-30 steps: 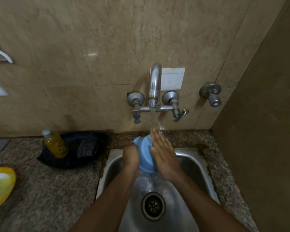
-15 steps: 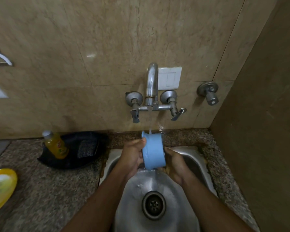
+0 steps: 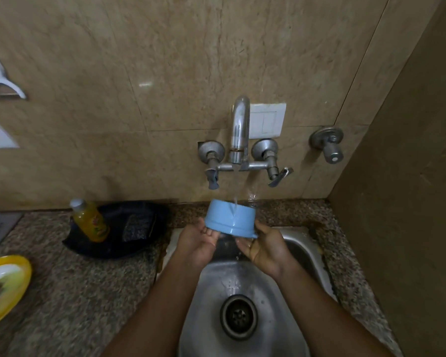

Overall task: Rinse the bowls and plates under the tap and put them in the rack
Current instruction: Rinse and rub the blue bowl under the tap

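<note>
A light blue bowl (image 3: 229, 219) is held upside down over the steel sink (image 3: 294, 243), its base up. Water from the chrome tap (image 3: 240, 130) runs onto its outer wall. My left hand (image 3: 198, 243) grips the bowl's rim from the left and below. My right hand (image 3: 265, 247) holds the rim on the right side, palm turned up. A yellow plate (image 3: 5, 284) with food remains lies at the far left on the counter. No rack is in view.
A yellow bottle (image 3: 90, 220) stands on a black tray (image 3: 119, 228) left of the sink on the speckled counter (image 3: 75, 292). A drain (image 3: 238, 316) sits in the sink bottom. A second valve (image 3: 327, 143) and a brown side wall are on the right.
The bowl has been turned from on edge to fully upside down and raised a little into the stream. Both hands shifted beneath its rim.
</note>
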Tool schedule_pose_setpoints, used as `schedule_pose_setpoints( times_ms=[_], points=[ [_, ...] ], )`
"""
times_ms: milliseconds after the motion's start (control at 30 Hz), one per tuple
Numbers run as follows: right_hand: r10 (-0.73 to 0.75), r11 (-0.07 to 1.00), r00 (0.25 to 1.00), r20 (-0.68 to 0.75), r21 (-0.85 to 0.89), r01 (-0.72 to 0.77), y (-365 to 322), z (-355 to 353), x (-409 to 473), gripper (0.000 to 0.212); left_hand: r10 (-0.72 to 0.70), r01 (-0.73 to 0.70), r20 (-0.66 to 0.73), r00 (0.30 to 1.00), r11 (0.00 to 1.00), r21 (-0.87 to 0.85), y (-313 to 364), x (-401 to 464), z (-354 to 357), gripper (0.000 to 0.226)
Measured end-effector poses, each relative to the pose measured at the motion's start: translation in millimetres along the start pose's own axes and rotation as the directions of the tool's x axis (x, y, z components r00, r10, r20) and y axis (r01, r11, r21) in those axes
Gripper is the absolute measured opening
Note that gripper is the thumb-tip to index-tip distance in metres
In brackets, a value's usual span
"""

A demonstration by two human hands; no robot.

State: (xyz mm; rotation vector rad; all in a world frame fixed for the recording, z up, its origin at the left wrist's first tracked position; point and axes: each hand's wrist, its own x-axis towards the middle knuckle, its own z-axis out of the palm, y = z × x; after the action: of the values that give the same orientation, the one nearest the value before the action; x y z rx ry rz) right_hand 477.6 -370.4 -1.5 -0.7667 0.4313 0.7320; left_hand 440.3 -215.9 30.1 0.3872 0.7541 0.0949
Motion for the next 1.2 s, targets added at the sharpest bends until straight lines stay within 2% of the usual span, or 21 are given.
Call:
schedule_pose_setpoints(
  times_ms=[67,133,233,433,533,667,800,967,1000,1133,1200],
  points=[
    [-0.053,0.994,0.998,0.025,0.095,0.051,-1,2,-2,0.039,0.005,-0.004,-0.053,0.999,1.0,0.016,-1,7,-5,0.021],
    [-0.087,0.992,0.992,0.091,0.104,0.078,-4,2,-4,0.037,-0.008,0.012,-0.075,0.997,0.998,0.058,-1,14,-11,0.026],
    [-0.112,0.994,0.978,0.174,0.021,0.11,-4,6,-8,0.04,-0.054,0.058,-0.048,0.997,0.994,0.096,-4,20,-18,0.038],
    [-0.107,0.981,0.948,0.3,-0.126,0.151,2,11,-13,0.045,-0.067,0.064,0.024,0.997,0.99,0.124,2,9,-31,0.043],
    [-0.116,0.959,0.958,0.262,-0.22,0.176,2,6,-15,0.042,-0.047,0.035,0.064,0.997,0.985,0.172,11,7,-30,0.032],
    [-0.055,0.955,0.993,0.106,-0.285,0.083,-1,5,-20,0.035,0.024,-0.047,0.093,0.995,0.966,0.255,18,6,-23,0.029],
    [0.046,0.931,0.999,-0.027,-0.36,-0.053,-3,9,-20,0.053,0.117,-0.148,0.098,0.988,0.896,0.419,6,1,-9,0.035],
    [0.104,0.944,0.993,-0.05,-0.31,-0.114,-10,8,-17,0.065,0.121,-0.17,0.125,0.985,0.817,0.552,-2,-1,-4,0.053],
    [0.081,0.944,0.995,-0.053,-0.316,-0.094,-9,9,-18,0.065,0.12,-0.181,0.141,0.983,0.783,0.595,-2,2,-4,0.053],
    [-0.158,0.945,0.986,-0.045,-0.296,0.138,-1,7,-12,0.049,0.226,-0.307,0.211,0.951,0.627,0.716,-1,4,-3,0.008],
    [-0.256,0.927,0.966,-0.042,-0.294,0.233,1,3,-11,0.051,0.072,-0.145,0.128,0.989,0.636,0.758,2,2,-7,0.018]
  ],
)
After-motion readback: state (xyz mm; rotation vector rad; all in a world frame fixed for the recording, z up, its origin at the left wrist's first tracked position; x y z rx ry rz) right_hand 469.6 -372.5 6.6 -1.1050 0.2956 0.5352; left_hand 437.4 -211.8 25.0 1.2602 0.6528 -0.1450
